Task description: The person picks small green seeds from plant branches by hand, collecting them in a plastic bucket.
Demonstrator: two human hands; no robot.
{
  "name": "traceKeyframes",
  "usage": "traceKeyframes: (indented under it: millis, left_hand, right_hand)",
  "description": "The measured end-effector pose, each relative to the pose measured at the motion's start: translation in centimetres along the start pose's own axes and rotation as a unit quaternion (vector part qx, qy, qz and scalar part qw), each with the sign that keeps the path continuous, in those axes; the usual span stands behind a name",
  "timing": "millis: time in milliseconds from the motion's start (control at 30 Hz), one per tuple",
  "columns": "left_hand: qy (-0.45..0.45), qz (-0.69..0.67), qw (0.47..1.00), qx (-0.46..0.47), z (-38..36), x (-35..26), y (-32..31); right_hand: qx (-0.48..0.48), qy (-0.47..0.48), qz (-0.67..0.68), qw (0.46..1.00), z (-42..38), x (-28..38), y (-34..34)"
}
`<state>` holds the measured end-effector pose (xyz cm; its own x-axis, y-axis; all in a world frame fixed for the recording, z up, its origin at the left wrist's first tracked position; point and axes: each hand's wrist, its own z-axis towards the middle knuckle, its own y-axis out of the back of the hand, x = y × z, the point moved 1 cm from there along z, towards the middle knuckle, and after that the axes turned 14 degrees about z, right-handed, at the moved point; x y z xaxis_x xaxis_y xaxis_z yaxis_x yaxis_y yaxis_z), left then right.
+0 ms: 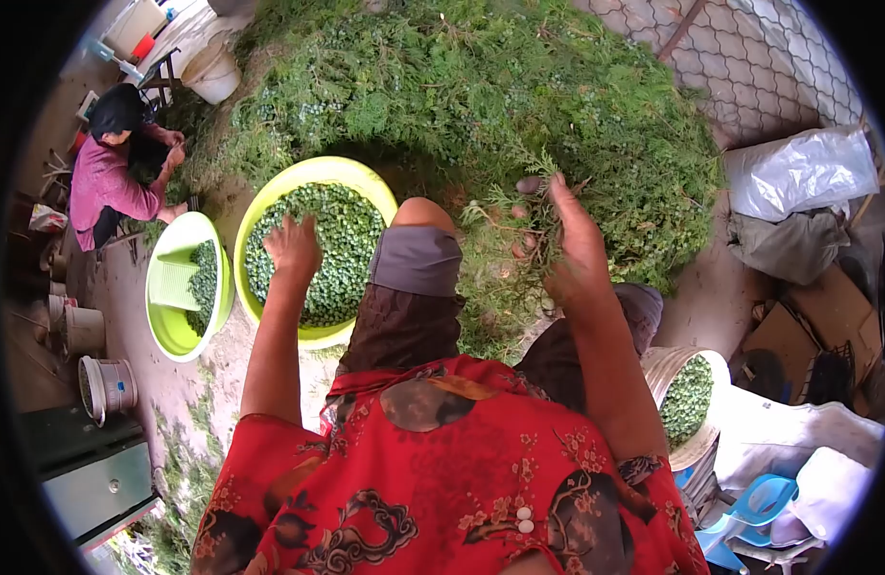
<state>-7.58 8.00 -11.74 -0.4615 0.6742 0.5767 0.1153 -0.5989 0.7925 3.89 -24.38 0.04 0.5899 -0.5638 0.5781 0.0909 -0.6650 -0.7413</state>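
The right hand (567,244) clenched a leafy sprig (519,225) above the big heap of branches (481,86), while the left hand (291,247), fingers spread and released, rested over the nearly full yellow basin (270,196) of green berries (342,240), with most branches seemingly unstripped.

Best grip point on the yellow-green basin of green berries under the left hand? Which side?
Probably the bare rolled rim of the basin, on its left side, coming from above. The berries fill the inside, the left hand and a knee crowd the near edge, and the cuttings pile blocks the far side.
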Motion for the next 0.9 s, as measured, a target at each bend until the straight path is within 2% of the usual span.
traceKeyframes:
  millis: [33,67,100,133,167,233,300,333,400,433,500,533,567,633,667,733,767,833,867,900]
  left_hand:
    - [-0.041,0.002,0.996,0.077,-0.3,0.7,-1.7]
    - [-0.003,-0.185,0.977,0.104,0.2,0.8,-1.4]
    - [0.031,-0.364,0.921,0.134,0.5,1.3,0.5]
    - [0.015,-0.481,0.864,0.145,0.4,1.4,2.6]
    - [0.003,-0.591,0.792,0.153,0.5,1.0,7.2]
    - [-0.031,-0.748,0.638,0.18,0.1,-0.9,12.4]
    - [-0.139,-0.755,0.615,0.181,-0.3,-2.4,14.8]
    - [-0.14,-0.754,0.617,0.178,-0.7,-3.5,15.6]
    - [-0.156,-0.749,0.64,0.067,-1.4,-5.6,17.0]
    - [-0.157,-0.749,0.64,0.065,-1.3,-6.1,17.5]
    - [-0.193,-0.676,0.711,0.023,-1.3,-6.7,18.6]
    - [-0.212,-0.693,0.686,-0.06,-1.2,-6.9,19.6]
    - [-0.212,-0.692,0.687,-0.06,-1.0,-6.5,20.0]
    - [-0.243,-0.615,0.737,0.144,-0.7,-6.2,20.4]
    - [-0.245,-0.613,0.737,0.143,-0.7,-6.8,19.6]
    - [-0.241,-0.818,0.461,0.244,-1.1,-8.3,17.2]
    - [-0.243,-0.817,0.462,0.245,-1.1,-7.7,18.1]
    - [-0.127,-0.773,0.416,0.462,-1.9,-6.2,20.2]
    - [-0.093,-0.782,0.412,0.458,-2.4,-6.2,19.9]
    - [-0.096,-0.781,0.412,0.459,-2.4,-6.3,19.5]
  right_hand:
    - [0.001,0.005,0.001,1.0,0.1,0.2,-0.1]
    - [-0.003,-0.002,0.019,1.0,0.2,0.4,0.0]
    - [-0.012,-0.013,0.037,0.999,-0.1,0.2,0.2]
    - [-0.02,-0.013,0.04,0.999,0.0,0.0,0.7]
    - [-0.014,0.005,0.037,0.999,0.6,-0.1,1.1]
    - [-0.001,0.023,0.032,0.999,0.9,-0.1,0.8]
    - [-0.033,0.022,0.055,0.998,0.4,0.2,-0.4]
    - [-0.03,0.023,0.056,0.998,0.1,0.4,-0.7]
    - [-0.003,0.018,0.052,0.998,-0.4,0.8,-0.8]
    - [-0.003,0.02,0.052,0.998,-0.6,1.0,-0.6]
    - [0.041,0.003,0.048,0.998,-0.9,1.2,-0.4]
    - [0.041,0.002,0.049,0.998,-1.1,1.3,-0.5]
    - [0.053,0.001,0.058,0.997,-1.3,1.4,-0.7]
    - [0.065,0.002,0.07,0.995,-1.5,1.6,-0.8]
    - [0.048,0.013,0.068,0.996,-1.4,1.8,-0.7]
    - [0.03,0.025,0.067,0.997,-1.1,2.0,-0.5]
    - [-0.003,0.043,0.07,0.997,-0.8,2.1,-0.2]
    - [-0.036,0.063,0.074,0.995,-0.1,2.0,0.7]
    - [-0.053,0.062,0.074,0.994,0.2,1.8,1.2]
    - [-0.071,0.059,0.076,0.993,0.3,1.6,1.6]
